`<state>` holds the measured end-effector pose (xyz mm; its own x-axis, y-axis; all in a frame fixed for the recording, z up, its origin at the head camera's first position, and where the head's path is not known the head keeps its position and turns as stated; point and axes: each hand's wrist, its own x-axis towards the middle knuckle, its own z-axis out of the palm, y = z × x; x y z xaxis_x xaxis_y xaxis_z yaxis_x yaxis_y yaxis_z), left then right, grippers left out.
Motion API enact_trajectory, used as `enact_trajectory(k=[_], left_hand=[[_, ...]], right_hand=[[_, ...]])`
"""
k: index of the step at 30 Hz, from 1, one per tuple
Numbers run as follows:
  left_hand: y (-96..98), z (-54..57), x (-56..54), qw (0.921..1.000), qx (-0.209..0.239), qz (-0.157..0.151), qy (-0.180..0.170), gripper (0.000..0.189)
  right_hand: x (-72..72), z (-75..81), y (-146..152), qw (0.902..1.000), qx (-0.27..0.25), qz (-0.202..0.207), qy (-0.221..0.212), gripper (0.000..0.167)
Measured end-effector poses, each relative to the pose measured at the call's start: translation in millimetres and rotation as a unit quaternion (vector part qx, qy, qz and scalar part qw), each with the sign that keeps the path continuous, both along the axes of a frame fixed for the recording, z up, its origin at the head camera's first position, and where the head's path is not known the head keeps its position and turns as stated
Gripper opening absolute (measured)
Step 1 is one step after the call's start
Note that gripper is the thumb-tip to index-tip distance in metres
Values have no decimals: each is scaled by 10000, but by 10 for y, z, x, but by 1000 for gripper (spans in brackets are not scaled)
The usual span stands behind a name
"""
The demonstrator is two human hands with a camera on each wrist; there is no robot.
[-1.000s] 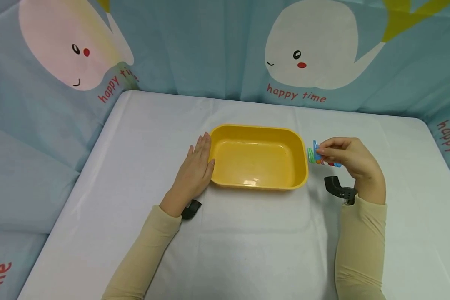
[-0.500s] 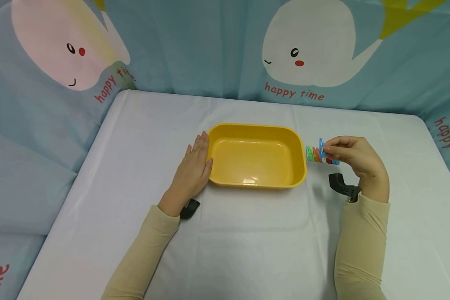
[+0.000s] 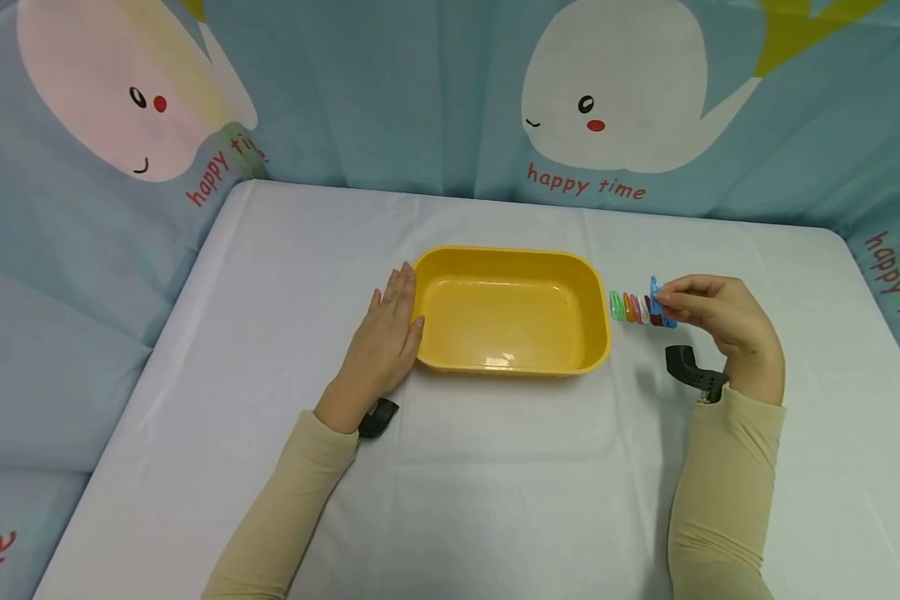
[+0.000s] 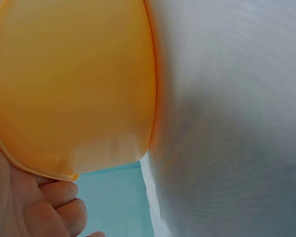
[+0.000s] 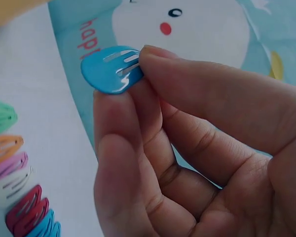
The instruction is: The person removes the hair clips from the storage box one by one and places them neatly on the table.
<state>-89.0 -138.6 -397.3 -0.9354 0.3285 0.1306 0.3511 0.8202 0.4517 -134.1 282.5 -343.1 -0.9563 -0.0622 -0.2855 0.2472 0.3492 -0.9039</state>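
Note:
Between thumb and fingertips, my right hand (image 3: 727, 321) pinches a blue snap hair clip (image 5: 108, 69), raised above a row of clips. That row lies on the white cloth to the right of the yellow basin (image 3: 506, 362): green clips (image 3: 617, 306), an orange clip (image 5: 5, 146), a pink clip (image 5: 10, 168), a white clip (image 5: 12, 190), dark red clips (image 5: 27, 210) and blue clips (image 5: 47, 228). My left hand (image 3: 378, 337) rests with straight fingers against the basin's left wall. In the left wrist view, its fingers (image 4: 59, 192) touch the basin's rim.
A white cloth (image 3: 495, 483) covers the table. Behind it and at the left hangs a blue curtain (image 3: 397, 100) with whale prints. Black wrist mounts (image 3: 693, 372) sit beside both wrists.
My right hand has moved rightward along the row with the blue hair clip, uncovering more clips. My left hand stays against the basin. The head view has shifted slightly.

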Motion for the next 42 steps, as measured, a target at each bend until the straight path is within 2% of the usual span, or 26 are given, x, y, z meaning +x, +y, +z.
enact_trajectory(k=[14,24,31,42], left_hand=[[4,-17,-11,10000,16,-8,22,59],[4,-2,0,10000,34,0,1,59],[2,-10,1,10000,36,-9,-10,59],[3,-9,3,10000,34,-1,5,59]], right_hand=[[-8,-76,170,9982,-423,-293,-323,16],[18,-134,294,9981,-247,-482,-284,21],[21,-159,368,9948,-317,-764,-591,25],[0,-289,412,9945,101,-859,-586,28]])
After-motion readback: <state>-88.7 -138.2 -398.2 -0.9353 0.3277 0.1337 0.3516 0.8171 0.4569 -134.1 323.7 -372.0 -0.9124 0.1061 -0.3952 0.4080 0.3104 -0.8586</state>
